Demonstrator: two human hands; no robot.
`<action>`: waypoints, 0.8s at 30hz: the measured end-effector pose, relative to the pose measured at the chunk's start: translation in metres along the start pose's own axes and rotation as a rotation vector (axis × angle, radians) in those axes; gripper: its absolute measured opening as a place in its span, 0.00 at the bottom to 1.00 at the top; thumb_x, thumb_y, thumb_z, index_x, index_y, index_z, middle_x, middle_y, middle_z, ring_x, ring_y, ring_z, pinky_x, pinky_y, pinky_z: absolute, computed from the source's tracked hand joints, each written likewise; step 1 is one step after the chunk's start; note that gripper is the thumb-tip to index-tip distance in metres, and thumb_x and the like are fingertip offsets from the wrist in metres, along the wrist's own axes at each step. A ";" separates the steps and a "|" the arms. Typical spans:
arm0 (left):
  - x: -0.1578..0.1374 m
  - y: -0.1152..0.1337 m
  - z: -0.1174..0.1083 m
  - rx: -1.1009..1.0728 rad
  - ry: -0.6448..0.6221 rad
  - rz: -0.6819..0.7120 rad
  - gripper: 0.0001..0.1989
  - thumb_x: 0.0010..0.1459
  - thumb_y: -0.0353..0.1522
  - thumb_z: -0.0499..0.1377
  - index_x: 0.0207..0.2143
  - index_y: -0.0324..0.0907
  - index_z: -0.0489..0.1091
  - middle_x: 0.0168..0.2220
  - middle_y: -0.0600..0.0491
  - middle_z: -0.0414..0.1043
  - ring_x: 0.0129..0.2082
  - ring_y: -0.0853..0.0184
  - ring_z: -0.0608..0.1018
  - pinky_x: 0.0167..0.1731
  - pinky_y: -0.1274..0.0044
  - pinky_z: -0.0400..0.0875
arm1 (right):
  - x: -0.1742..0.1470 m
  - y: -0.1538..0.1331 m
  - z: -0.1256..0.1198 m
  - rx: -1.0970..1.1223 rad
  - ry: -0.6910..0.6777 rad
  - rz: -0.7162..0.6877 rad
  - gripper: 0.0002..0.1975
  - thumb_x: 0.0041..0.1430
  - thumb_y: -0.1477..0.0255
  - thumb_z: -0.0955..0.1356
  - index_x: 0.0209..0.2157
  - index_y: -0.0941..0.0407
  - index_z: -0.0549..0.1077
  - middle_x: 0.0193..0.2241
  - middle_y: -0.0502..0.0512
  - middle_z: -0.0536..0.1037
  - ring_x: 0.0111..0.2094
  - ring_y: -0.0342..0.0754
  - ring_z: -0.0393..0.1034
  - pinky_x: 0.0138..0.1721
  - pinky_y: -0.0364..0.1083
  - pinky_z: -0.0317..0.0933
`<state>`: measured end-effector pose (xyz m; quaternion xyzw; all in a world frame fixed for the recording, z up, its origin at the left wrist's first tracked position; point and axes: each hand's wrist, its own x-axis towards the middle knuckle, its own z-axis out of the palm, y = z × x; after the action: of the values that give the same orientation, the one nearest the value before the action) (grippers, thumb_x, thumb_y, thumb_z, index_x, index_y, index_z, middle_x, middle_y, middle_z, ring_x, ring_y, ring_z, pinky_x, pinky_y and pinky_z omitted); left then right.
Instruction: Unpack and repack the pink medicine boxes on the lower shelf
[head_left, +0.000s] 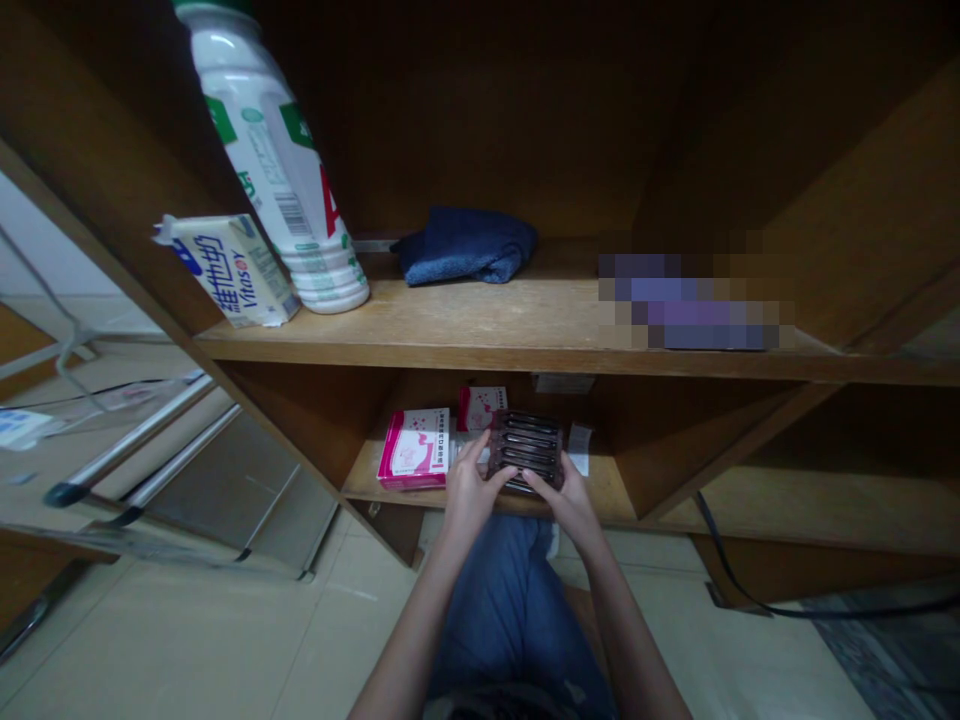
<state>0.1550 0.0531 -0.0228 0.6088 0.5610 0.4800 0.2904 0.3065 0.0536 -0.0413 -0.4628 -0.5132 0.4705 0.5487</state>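
My left hand [474, 488] and my right hand [568, 500] hold a dark brown tray of slim vials [529, 445] between them, at the front of the lower shelf. The tray is dark and ridged, with several glossy tube-like rows lying side by side. The fingers of each hand grip one side, and both thumbs press on its near edge. Just left of my left hand lies a pink and white box [417, 447]. Behind the tray, a smaller pink and white box [481, 405] is partly hidden. A white paper slip [579, 449] lies to the right.
On the upper shelf [450, 320] stand a Vitasoy carton [229, 270] and a tall white bottle [281, 170]. A folded blue cloth [466, 245] and a blurred-out purple thing [690, 305] lie farther right. A metal-framed rack [150, 470] is at left; a black cable [739, 585] hangs at right.
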 end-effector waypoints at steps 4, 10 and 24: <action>0.001 -0.002 0.002 0.160 0.016 -0.031 0.31 0.46 0.32 0.66 0.53 0.38 0.63 0.49 0.42 0.69 0.44 0.58 0.75 0.40 0.68 0.72 | -0.001 0.006 0.001 -0.004 0.024 0.175 0.25 0.44 0.60 0.72 0.42 0.57 0.69 0.39 0.58 0.77 0.33 0.51 0.73 0.23 0.43 0.68; -0.003 -0.003 0.005 0.267 0.056 0.064 0.31 0.47 0.32 0.65 0.54 0.40 0.61 0.49 0.44 0.69 0.50 0.57 0.71 0.49 0.66 0.65 | -0.003 0.011 0.001 0.054 0.049 0.376 0.28 0.41 0.59 0.73 0.44 0.57 0.68 0.33 0.53 0.77 0.18 0.41 0.68 0.19 0.42 0.67; -0.003 -0.013 0.001 -0.447 -0.298 -0.162 0.35 0.45 0.37 0.66 0.55 0.41 0.57 0.49 0.44 0.69 0.45 0.61 0.75 0.47 0.68 0.69 | -0.003 -0.007 -0.012 0.129 -0.124 0.059 0.28 0.43 0.65 0.74 0.47 0.52 0.66 0.46 0.55 0.74 0.47 0.52 0.69 0.47 0.51 0.65</action>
<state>0.1511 0.0525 -0.0356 0.5467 0.4392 0.4719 0.5343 0.3185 0.0499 -0.0357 -0.4114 -0.5011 0.5461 0.5305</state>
